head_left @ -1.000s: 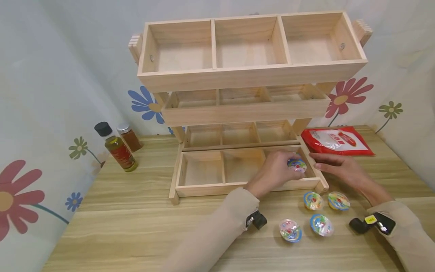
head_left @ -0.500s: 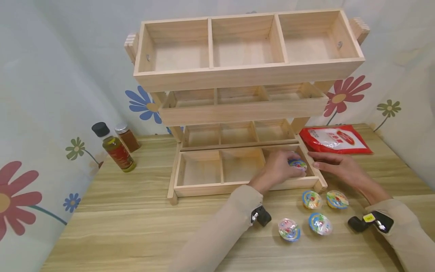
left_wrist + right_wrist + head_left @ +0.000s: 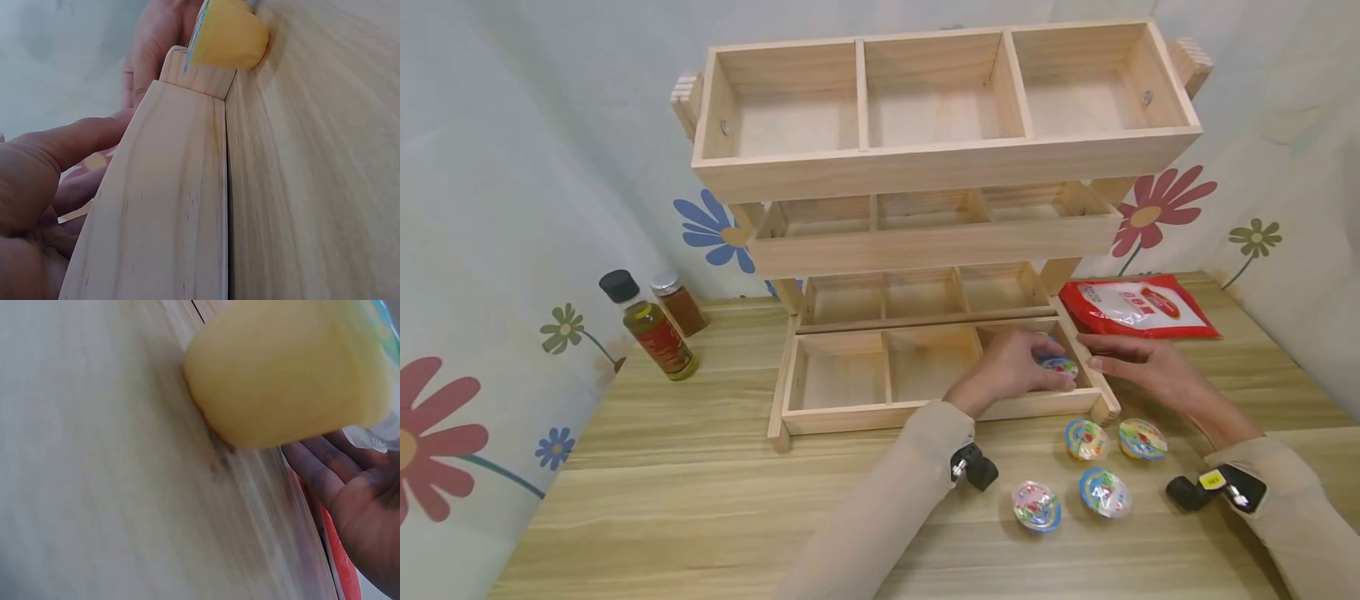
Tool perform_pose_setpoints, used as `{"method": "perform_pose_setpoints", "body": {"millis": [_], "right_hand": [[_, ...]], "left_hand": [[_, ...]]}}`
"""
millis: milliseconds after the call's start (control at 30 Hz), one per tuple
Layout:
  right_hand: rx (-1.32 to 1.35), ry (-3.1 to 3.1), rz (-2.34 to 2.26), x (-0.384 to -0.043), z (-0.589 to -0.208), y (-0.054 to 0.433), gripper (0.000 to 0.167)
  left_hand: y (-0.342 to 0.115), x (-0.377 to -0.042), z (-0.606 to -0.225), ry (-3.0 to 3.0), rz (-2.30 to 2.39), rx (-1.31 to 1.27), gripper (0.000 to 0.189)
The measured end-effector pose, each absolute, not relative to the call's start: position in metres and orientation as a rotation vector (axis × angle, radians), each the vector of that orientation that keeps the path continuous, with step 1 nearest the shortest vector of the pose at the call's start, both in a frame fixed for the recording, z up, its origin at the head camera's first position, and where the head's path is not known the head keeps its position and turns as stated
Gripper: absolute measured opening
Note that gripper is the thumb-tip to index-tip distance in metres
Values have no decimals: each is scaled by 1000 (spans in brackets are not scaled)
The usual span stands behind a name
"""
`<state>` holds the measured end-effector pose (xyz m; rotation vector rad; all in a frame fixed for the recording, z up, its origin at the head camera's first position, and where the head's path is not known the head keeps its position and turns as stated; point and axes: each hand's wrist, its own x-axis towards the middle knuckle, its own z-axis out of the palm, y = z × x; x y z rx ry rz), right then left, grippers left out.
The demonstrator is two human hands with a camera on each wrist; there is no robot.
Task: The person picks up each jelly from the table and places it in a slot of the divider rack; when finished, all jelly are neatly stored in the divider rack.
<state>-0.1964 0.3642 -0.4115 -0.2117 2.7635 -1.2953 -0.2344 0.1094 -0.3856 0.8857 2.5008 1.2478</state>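
In the head view my left hand reaches into the right compartment of the lowest front tray of a wooden rack. Its fingers and thumb hold a jelly cup with a colourful foil lid, low inside the compartment. At the rack's right end my right hand lies with extended fingers, the tips right at the side post. Several more jelly cups stand on the table in front. The left wrist view shows one yellow cup past the tray's front board; a yellow cup looms large in the right wrist view.
Above the lowest tray rise more three-part trays, the top one widest. A red-and-white packet lies behind my right hand. On the left stand a bottle with a black cap and a small jar. A flowered curtain backs the table.
My left hand has lowered the jelly cup slightly into the right compartment, its lid tilting flatter. The right hand keeps its place by the post. The head view has shifted a little.
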Motion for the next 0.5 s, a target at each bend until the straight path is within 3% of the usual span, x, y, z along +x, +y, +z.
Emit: {"method": "perform_pose_setpoints", "body": {"millis": [500], "right_hand": [[-202,2775,-1303,-199,-415,365,54]], "left_hand": [[113,-236,-385,2621,1064,992,35]]}}
